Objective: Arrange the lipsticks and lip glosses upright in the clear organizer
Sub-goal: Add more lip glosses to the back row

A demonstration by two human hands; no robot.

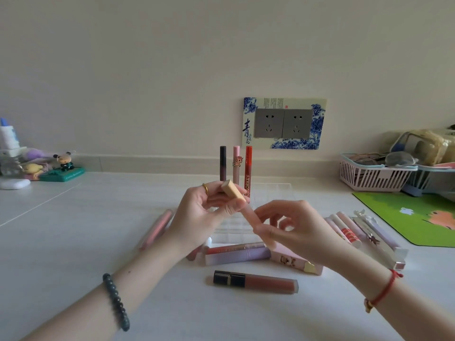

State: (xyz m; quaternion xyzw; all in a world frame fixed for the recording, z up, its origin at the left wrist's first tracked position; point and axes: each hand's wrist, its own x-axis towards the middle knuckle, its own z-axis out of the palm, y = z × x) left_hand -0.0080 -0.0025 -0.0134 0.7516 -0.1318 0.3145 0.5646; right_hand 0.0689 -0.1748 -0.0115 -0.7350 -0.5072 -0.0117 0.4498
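Hands differ: left hand point(209, 212) pinches a tan lipstick point(233, 190), right hand point(290, 225) loosely open beside it.

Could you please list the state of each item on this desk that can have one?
Clear plastic organizer: three tubes standing upright in its back row.
Dark brown tube: upright, capped.
Pink tube: upright, capped.
Red tube: upright, capped.
Tan square lipstick: tilted, held in left hand.
Right hand: open, beside the lipstick.
Black-capped brown gloss tube: lying flat, capped.
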